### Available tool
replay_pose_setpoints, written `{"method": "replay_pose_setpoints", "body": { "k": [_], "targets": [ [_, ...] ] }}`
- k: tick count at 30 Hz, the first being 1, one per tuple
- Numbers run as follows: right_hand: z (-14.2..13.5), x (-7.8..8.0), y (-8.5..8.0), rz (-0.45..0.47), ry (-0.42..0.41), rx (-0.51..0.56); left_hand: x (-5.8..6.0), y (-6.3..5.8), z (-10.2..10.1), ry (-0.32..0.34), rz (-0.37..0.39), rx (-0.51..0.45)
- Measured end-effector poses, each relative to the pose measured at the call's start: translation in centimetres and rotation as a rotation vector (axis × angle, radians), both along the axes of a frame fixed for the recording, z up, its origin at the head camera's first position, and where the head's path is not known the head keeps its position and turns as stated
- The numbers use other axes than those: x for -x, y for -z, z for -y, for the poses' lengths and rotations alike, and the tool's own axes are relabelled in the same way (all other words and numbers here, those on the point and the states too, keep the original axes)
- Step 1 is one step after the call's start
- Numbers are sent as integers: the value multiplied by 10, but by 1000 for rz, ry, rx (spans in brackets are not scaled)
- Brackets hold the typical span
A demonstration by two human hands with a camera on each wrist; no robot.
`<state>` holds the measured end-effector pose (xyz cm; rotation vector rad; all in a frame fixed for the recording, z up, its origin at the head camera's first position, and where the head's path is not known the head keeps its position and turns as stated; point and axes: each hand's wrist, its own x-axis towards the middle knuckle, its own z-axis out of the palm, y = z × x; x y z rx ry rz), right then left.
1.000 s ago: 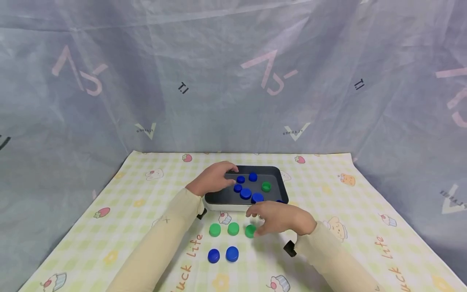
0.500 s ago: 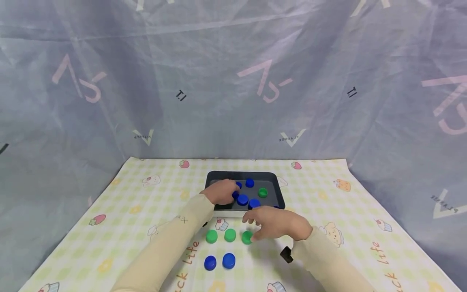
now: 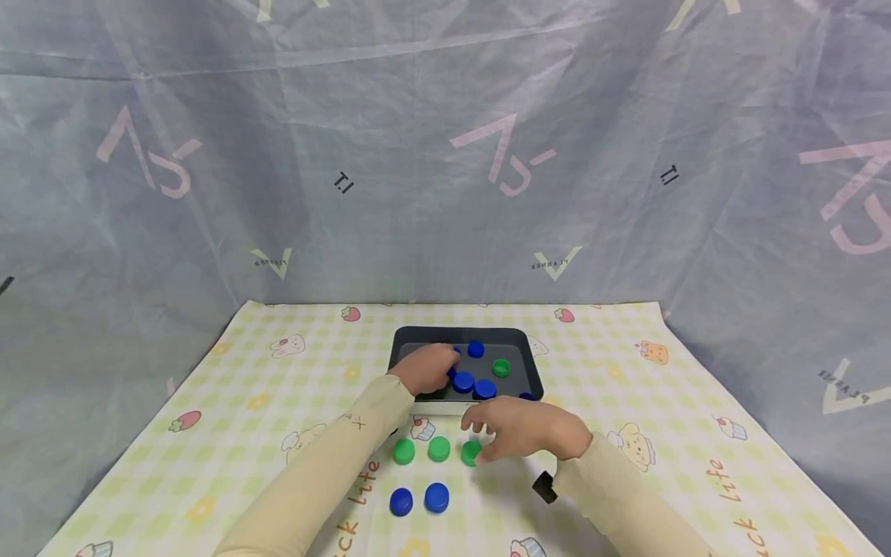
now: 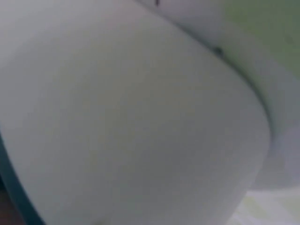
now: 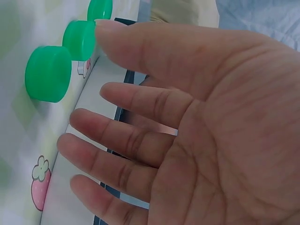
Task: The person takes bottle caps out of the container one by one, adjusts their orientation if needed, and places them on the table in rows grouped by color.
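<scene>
My left hand (image 3: 426,370) reaches down into the dark tray (image 3: 480,335), its finger and thumb pinching a small blue bottle cap (image 3: 452,373) that mostly hides behind them. Pale sleeve fabric fills the left wrist view. My right hand (image 3: 525,425) hovers in front of the tray with fingers spread and loosely bent. Its thumb tip overlaps a green bottle cap (image 3: 470,452) in the head view. The right wrist view shows the bare palm (image 5: 225,140), with nothing between the fingers. Two more green caps, a left one (image 3: 404,452) and a middle one (image 3: 438,449), line up beside it.
Inside the tray lie several more blue caps, such as one (image 3: 485,389) near the front wall, and one green cap (image 3: 501,368). Two blue caps, one left (image 3: 401,502) and one right (image 3: 436,497), sit nearer on the checked tablecloth (image 3: 230,433). A grey curtain (image 3: 418,193) stands behind.
My left hand has gone from over the tray's left side down and rightward to the small blue cap, closing on it. The right hand stays by the green cap. The head view has tilted slightly.
</scene>
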<state>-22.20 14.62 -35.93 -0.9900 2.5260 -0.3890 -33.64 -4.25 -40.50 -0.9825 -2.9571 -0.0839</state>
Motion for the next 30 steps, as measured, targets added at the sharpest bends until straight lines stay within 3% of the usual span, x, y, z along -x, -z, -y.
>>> {"method": "replay_pose_setpoints", "body": {
  "k": [9,12,14,19,22,26,30],
  "targets": [
    [-1,1,2,1,-13,8,1,-1,2,21,-23,-48],
    [-2,1,0,0,-14,15,-4,-14,9,1,-37,-145],
    [-4,0,-2,-5,-15,20,-10,-29,16,-8,-55,-236],
    [-5,-1,-11,-25,-21,41,-33,-71,38,14,-104,-431],
    [-6,-2,-14,-38,-32,59,-51,-87,52,44,-129,-511],
    [-6,-4,-16,-75,-58,80,-78,-96,64,151,-165,-580],
    [-5,-7,-18,-74,-96,121,-102,-100,66,298,-217,-582]
  ]
}}
